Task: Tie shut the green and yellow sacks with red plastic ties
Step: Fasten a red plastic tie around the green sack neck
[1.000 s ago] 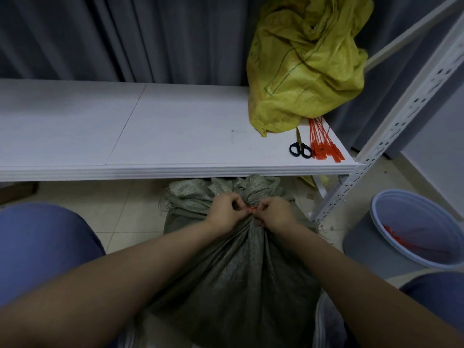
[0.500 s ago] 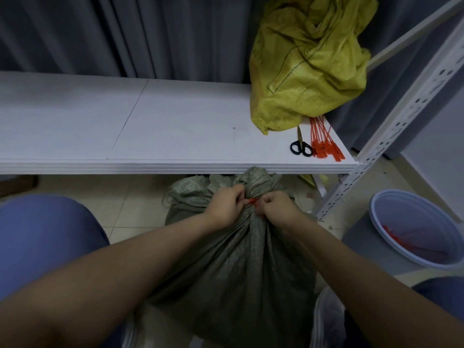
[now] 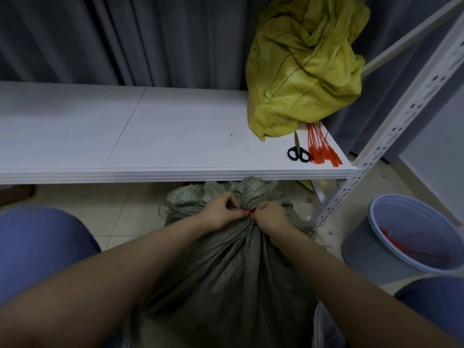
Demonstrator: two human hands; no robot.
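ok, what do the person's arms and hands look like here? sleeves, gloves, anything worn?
Both are bare. The left hand and right hand wear no gloves, and no ring shows. The left forearm and right forearm are uncovered to the frame edge: no sleeve, watch or band in view. The only clothing visible is blue trousers at the knees.

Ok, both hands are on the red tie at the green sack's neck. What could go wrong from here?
Only a sliver of the red tie shows between the left hand and right hand; it might slip free, letting the gathered neck of the green sack spread.
The sack top looks tucked under the shelf edge, so an upward jerk could bump it near the scissors and spare ties.
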